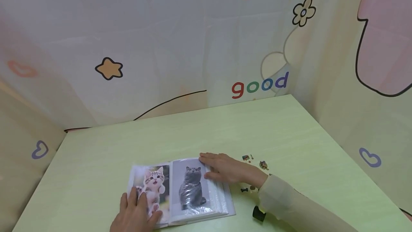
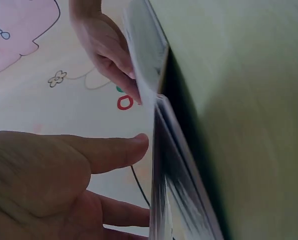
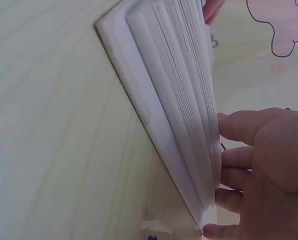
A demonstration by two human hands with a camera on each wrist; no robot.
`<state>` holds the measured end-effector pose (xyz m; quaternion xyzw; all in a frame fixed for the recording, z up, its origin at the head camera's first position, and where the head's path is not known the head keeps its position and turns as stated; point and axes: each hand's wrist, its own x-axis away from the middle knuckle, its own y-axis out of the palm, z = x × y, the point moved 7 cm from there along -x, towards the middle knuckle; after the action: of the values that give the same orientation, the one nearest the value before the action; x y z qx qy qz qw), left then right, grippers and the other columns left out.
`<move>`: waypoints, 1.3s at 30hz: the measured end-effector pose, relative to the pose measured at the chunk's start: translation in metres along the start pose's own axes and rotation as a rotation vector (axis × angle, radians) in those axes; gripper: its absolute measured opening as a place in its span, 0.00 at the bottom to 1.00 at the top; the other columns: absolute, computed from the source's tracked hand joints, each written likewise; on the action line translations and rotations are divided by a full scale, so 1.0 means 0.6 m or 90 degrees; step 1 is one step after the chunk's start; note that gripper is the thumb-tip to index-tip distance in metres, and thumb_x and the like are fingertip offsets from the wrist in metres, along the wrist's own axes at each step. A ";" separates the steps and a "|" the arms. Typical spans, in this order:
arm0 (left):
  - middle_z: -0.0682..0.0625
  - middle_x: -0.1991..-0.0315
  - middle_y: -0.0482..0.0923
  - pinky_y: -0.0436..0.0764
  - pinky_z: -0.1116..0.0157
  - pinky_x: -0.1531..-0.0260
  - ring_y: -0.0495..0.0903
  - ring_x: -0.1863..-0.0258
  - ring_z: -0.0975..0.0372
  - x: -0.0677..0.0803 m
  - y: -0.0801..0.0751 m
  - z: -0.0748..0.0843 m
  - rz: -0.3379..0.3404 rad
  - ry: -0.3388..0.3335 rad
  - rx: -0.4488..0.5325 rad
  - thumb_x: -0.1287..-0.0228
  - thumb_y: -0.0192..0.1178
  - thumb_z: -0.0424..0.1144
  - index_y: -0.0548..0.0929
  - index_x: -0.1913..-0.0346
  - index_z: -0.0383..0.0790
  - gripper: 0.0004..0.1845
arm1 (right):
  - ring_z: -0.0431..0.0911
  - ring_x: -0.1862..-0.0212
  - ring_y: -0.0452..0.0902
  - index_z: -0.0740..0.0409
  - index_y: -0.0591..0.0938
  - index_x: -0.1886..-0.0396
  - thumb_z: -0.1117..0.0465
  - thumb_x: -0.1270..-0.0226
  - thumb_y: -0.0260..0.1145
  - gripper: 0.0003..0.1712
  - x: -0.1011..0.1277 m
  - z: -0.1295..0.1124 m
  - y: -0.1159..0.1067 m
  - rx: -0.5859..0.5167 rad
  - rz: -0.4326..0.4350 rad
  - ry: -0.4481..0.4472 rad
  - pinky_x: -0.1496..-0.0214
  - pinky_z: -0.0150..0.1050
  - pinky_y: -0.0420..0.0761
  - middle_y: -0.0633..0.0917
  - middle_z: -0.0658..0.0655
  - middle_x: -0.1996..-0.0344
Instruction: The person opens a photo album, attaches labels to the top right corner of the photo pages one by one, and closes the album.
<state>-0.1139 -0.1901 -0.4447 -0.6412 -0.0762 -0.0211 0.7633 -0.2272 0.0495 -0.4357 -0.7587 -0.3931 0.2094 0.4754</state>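
An open photo album with clear plastic sleeves lies on the table. Its left page carries a photo of a striped kitten; a grey cat photo fills the right page. My left hand rests on the left page's lower outer part, fingers extended. Over on the upper right corner, my right hand lies with extended fingers on the page. In the right wrist view, the fingertips of the right hand touch the album's stacked page edges. The left wrist view shows the left hand beside the album.
Right of the album lie small flat pieces, among them a bone shape and a round figure. A black cylindrical object sits near the right forearm. Printed curtains enclose the pale green table.
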 end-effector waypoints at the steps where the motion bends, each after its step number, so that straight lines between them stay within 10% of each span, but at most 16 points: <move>1: 0.22 0.32 0.64 0.80 0.41 0.49 0.65 0.38 0.33 -0.001 0.003 -0.001 -0.002 0.002 0.001 0.39 0.70 0.61 0.76 0.39 0.23 0.43 | 0.59 0.21 0.55 0.69 0.63 0.22 0.53 0.19 0.59 0.36 0.000 0.000 0.001 -0.001 -0.001 0.003 0.23 0.60 0.57 0.61 0.65 0.21; 39: 0.28 0.36 0.71 0.82 0.39 0.57 0.75 0.45 0.34 -0.014 0.013 -0.002 -0.067 -0.035 -0.032 0.40 0.67 0.65 0.77 0.39 0.28 0.43 | 0.56 0.19 0.52 0.64 0.60 0.19 0.44 0.19 0.56 0.41 0.000 0.009 0.012 0.070 0.019 0.060 0.22 0.58 0.57 0.58 0.62 0.19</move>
<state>-0.1211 -0.1903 -0.4539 -0.6556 -0.1302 -0.0459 0.7424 -0.2280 0.0510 -0.4443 -0.7460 -0.3471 0.2020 0.5313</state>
